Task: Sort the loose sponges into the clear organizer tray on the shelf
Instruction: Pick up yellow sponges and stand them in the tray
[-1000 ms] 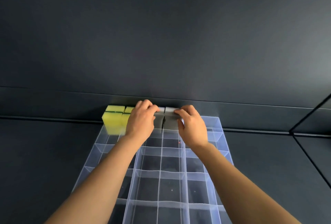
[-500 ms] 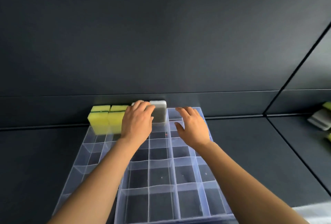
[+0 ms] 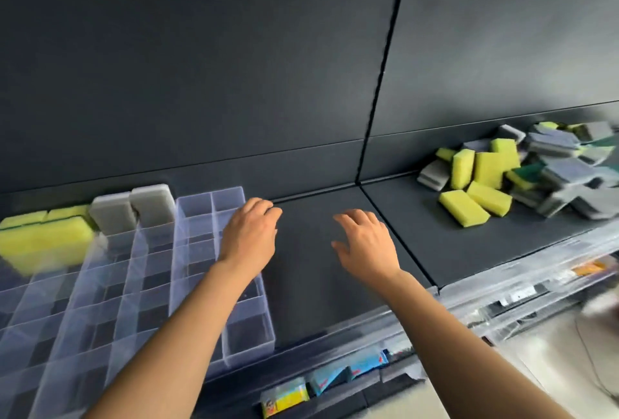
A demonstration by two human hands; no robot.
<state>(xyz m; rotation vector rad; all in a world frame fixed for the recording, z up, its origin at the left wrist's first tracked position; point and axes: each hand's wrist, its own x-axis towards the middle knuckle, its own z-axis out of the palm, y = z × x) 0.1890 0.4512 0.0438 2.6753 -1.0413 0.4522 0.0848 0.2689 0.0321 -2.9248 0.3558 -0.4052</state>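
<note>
Left hand (image 3: 249,237): open, fingers loosely curled, nothing held, hovering over the right edge of the clear organizer tray (image 3: 201,284). Right hand (image 3: 366,244): open too, fingers spread and slightly bent, empty, above the bare dark shelf (image 3: 318,284) just right of the tray; contact with the shelf impossible to judge. Both palms down, apart from each other.

In the tray's far row: two grey sponges (image 3: 134,209) upright side by side, and left of them yellow sponges (image 3: 43,237), blurred, also on edge. Remaining compartments without sponges.

Far right on the shelf, past a seam in the panel, well apart from both hands: a loose pile of sponges (image 3: 522,170), yellow ones toward the near left, grey and green-backed ones heaped behind and to the right. Nothing between the right hand and that pile but bare shelf.

Below the shelf's near edge: clear drawer fronts (image 3: 502,294) and small coloured packets (image 3: 288,397), blurred.
</note>
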